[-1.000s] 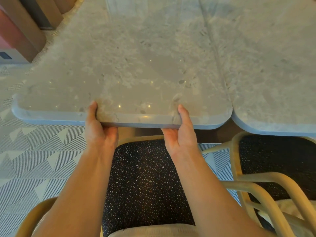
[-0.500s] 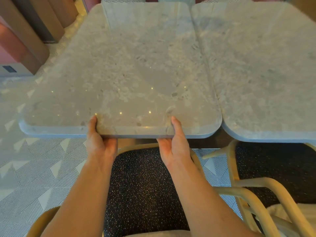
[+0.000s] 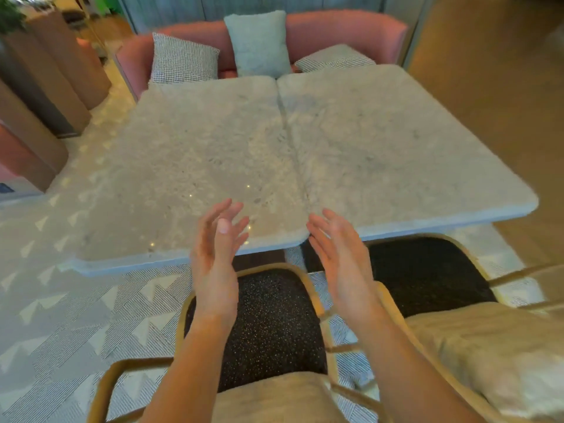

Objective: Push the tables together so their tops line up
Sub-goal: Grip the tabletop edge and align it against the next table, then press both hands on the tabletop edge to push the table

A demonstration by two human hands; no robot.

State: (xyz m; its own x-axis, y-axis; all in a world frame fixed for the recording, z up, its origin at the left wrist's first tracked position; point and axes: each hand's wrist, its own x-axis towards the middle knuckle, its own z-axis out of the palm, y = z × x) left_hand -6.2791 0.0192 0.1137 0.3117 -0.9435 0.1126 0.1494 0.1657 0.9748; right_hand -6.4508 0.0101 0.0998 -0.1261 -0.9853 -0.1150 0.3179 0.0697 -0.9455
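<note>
Two stone tops stand side by side: left worktop (image 3: 183,166) and right worktop (image 3: 396,141). Their long edges are butted along a thin dark seam (image 3: 290,141) running away from the camera. The seam looks closed or nearly so, but blur stops me saying whether they touch all the way. The near rounded corners meet about level and leave a small notch.

Hands: left hand (image 3: 215,264) is spread wide, fingers straight, palm turned inward, holding nothing. It hovers at the left worktop's near edge, close to the seam end, with its fingertips overlapping the top in view. The right hand (image 3: 341,264) is the same: spread, empty, palm facing the left hand. Its fingertips are at the corner notch, over the right worktop's near edge. Can't tell whether either hand touches the stone.

Materials: both tops are pale grey mottled stone, glossy, with small point glints on the left one. They are thick slabs with rounded corners and a softened edge.

Below the hands are the left chair (image 3: 268,325) and right chair (image 3: 427,270), with black speckled seats, bent pale-wood frames and beige back pads.

On the far side is a pink sofa (image 3: 351,35) with a checked cushion (image 3: 183,61) and a plain grey cushion (image 3: 259,44). The floor (image 3: 61,315) is grey-white, with a triangle and hatch pattern.
</note>
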